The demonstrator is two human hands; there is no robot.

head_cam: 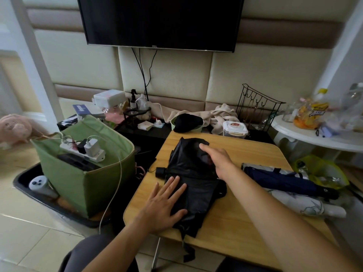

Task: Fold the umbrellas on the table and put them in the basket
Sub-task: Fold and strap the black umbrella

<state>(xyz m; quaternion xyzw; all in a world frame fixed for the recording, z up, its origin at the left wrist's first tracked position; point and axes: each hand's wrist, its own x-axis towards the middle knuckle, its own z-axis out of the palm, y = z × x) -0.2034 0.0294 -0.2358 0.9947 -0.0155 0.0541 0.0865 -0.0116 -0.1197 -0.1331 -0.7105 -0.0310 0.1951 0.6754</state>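
Observation:
A black umbrella lies collapsed and loosely spread on the wooden table, its handle pointing left and its strap hanging over the front edge. My left hand presses flat on the fabric's near left part, fingers straight. My right hand lies flat with straight fingers over the far part of the same umbrella. A navy umbrella and a white patterned umbrella lie folded at the table's right side. The green fabric basket stands on the floor to the left.
The basket holds a power strip with chargers, and a white cable trails down its front. A black tray sits under it. Behind the table are a wipes box, a black cap, towels and a wire rack. A white round side table stands at right.

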